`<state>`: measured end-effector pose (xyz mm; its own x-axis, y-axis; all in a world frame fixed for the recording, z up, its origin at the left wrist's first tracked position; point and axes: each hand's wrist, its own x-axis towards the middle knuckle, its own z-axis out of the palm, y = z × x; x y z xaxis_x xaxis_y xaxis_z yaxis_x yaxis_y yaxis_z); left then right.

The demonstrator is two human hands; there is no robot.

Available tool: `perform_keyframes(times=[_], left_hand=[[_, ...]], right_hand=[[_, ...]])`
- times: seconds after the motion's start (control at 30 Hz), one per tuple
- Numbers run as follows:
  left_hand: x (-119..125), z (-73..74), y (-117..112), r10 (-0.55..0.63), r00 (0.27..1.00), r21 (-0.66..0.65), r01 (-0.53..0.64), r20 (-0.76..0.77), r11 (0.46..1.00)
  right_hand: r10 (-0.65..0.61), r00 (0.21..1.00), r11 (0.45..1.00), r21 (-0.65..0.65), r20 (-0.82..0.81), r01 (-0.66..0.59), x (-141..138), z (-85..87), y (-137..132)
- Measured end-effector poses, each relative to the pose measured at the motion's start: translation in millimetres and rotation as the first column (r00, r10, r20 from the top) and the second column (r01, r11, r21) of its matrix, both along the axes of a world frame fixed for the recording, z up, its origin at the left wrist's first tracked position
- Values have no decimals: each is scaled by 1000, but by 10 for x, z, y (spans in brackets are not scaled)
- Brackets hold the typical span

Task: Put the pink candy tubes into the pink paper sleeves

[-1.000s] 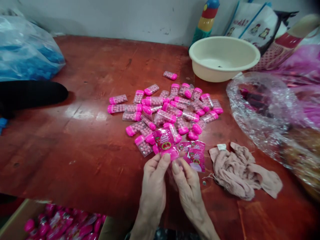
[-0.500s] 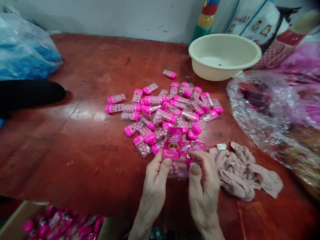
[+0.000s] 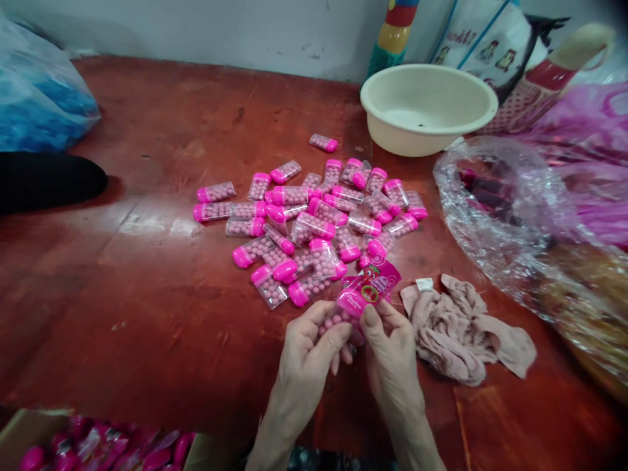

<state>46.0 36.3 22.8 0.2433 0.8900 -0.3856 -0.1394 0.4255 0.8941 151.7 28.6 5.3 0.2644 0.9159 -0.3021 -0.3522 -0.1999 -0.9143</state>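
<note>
My left hand (image 3: 316, 347) is closed around the lower end of a clear candy box (image 3: 336, 319) filled with pink balls. A pink printed label sleeve (image 3: 370, 291) sits at the box's upper end, tilted to the right. The thumb of my right hand (image 3: 387, 333) presses on this sleeve, its fingers curled behind. How far the sleeve covers the box is partly hidden by my fingers. Just beyond both hands, several similar candy boxes (image 3: 314, 226) with bright pink caps lie in a loose pile on the red-brown table (image 3: 147, 314).
A crumpled beige cloth (image 3: 456, 333) lies right of my hands. Behind it are a clear plastic bag (image 3: 515, 255) and a cream basin (image 3: 426, 127). At lower left stands a carton (image 3: 19, 432) of pink packs. A blue-filled bag (image 3: 44, 98) and a black rounded object (image 3: 53, 182) are at left.
The held candy box and its sleeve have tilted to the right. My right hand has moved in and closed on the sleeve. The view has shifted slightly.
</note>
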Motion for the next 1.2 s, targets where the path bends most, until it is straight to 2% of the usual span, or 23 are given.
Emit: perform_keyframes(times=[0.1,0.2,0.3,0.4,0.47,0.57,0.6,0.77,0.8,0.93,1.03,1.2], left_hand=[[14,62,1,-52,998,21,53,-44,998],[27,99,-3,-52,993,47,57,-106,997],[28,78,-5,-48,991,50,54,-125,997],[30,32,1,-51,995,39,55,-83,998],[38,14,3,-48,995,31,51,-88,998],[52,11,-14,-53,987,29,58,-152,998],[57,10,-25,-47,985,27,52,-169,998],[97,-31,-51,45,992,-8,-46,-118,999],[111,-41,-43,58,995,-18,-60,-84,998],[167,-45,2,79,997,-70,-77,27,995],[171,-11,7,77,997,-58,-78,-16,995],[115,51,-12,14,994,-17,-16,-106,1000]], right_hand=[[-11,995,999,-52,-102,6,14,-23,7],[45,992,994,-94,-119,-56,37,1,15],[142,990,984,-111,-17,-143,85,43,25],[154,982,980,-140,109,-138,127,64,54],[132,991,982,-144,36,-126,128,70,79],[144,970,975,-139,-196,-172,80,82,103],[146,967,973,-147,-210,-178,58,87,102],[73,994,976,-211,82,-55,-5,75,54],[65,995,975,-218,69,-49,-2,64,46],[8,983,980,-196,-186,-45,23,30,62],[-48,979,977,-215,-197,5,11,39,96],[127,977,954,-249,-170,-167,-16,59,79]])
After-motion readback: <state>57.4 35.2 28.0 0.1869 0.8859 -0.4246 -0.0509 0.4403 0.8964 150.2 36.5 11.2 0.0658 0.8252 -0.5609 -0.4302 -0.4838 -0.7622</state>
